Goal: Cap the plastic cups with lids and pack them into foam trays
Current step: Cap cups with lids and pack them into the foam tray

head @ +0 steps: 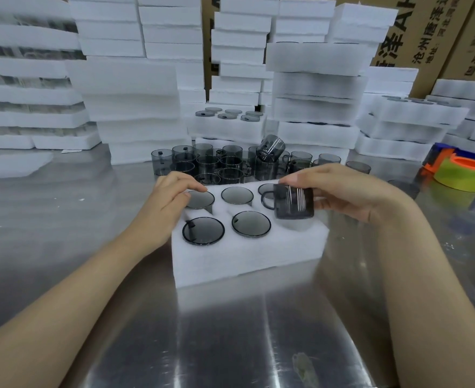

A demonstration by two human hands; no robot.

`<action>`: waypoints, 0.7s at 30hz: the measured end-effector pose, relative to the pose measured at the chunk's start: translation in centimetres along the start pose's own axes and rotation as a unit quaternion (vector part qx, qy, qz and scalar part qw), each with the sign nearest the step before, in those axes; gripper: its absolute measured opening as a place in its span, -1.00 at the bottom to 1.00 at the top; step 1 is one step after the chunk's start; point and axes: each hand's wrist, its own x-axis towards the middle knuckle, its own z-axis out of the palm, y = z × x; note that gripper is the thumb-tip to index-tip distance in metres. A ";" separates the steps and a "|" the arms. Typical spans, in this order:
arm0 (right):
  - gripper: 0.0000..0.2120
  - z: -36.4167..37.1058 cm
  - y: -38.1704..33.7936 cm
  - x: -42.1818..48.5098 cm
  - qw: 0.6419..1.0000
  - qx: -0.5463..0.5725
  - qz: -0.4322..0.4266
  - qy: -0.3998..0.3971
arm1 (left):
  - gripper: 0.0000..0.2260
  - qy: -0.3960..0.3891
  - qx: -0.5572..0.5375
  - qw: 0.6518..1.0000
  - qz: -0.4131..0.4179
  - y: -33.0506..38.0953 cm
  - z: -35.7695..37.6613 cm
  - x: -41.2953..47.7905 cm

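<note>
Right of centre frame, the right hand [342, 191] gripped a dark cup [293, 201], tipped on its side with its handle pointing left. The cup sat just above the one vacant pocket [296, 224] at the foam tray's [244, 259] lower right corner. The left hand [169, 203], fingers loosely bent, rested on the upper-left lid [201, 199], farther from that pocket.

Worn on my head, the single wide-angle camera looks forward and steeply down along both forearms to my left hand [172, 198] and right hand [345, 191], which meet at mid-frame. It sits near enough to catch glints on the cup [293, 203] pinched in my right fingers. The foam tray [244, 261] lies just under my fingertips, the steel table [230, 340] nearer than them, and the foam stacks [130, 88] and cardboard boxes [415, 32] well beyond.
</note>
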 end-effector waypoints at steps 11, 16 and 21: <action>-0.39 -0.3 -0.1 -0.4 0.995 -0.099 -0.008 0.022 | -0.68 -0.001 0.007 1.000 -0.005 0.2 0.0 0.0; -0.35 0.1 -0.4 -0.4 0.993 -0.109 -0.033 0.025 | -0.66 -0.003 0.010 1.000 -0.008 0.3 -0.1 0.0; -0.58 0.1 -0.5 -0.7 0.987 -0.156 -0.025 -0.014 | -0.66 -0.002 0.009 1.000 -0.012 0.3 0.0 0.0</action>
